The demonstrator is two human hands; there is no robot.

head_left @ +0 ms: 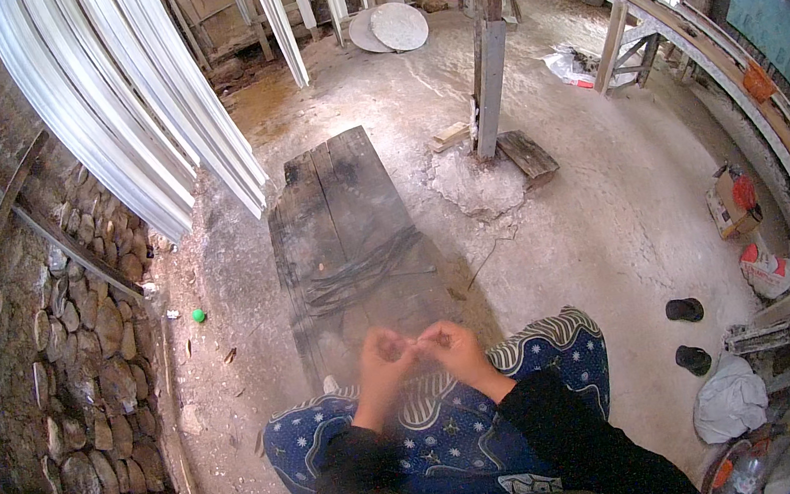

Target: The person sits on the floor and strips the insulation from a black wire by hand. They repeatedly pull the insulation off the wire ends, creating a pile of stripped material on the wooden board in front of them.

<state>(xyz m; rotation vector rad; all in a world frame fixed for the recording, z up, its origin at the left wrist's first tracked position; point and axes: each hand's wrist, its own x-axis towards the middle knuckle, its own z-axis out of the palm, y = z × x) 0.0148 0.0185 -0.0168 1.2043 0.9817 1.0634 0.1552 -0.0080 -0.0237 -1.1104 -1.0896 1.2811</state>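
So we're pinching narrow with our bare left hand [387,359] and bare right hand [452,348], can't tell on what; long thin black strips [368,273] are lying just beyond the fingers on a dark flat wooden board [348,198], and we're probably wanting light, even pressure
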